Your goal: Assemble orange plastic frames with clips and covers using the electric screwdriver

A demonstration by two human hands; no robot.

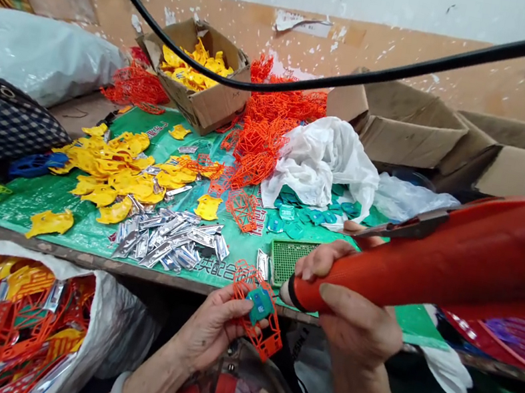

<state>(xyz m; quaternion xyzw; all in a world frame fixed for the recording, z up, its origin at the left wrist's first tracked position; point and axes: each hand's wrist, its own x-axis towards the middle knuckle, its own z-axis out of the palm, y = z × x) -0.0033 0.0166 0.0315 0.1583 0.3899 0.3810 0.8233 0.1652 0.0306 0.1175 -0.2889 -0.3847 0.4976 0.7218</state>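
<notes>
My left hand point(214, 323) pinches an orange plastic lattice frame point(262, 328) with a small teal piece point(260, 303) set in it, just below the table's front edge. My right hand point(350, 303) wraps round a big red-orange tool point(438, 261) whose black-ringed tip point(290, 291) sits right beside the teal piece. A metal lever point(409, 228) runs along the tool's top. A black cable point(313, 83) arcs overhead.
On the green mat point(63, 199) lie yellow plastic shapes point(114, 170), silver foil strips point(168, 241), orange lattice frames point(263, 136), teal pieces point(310, 215) and a green perforated pad point(288, 258). Cardboard boxes point(202, 77) stand behind. A bag of assembled pieces point(3, 313) sits lower left.
</notes>
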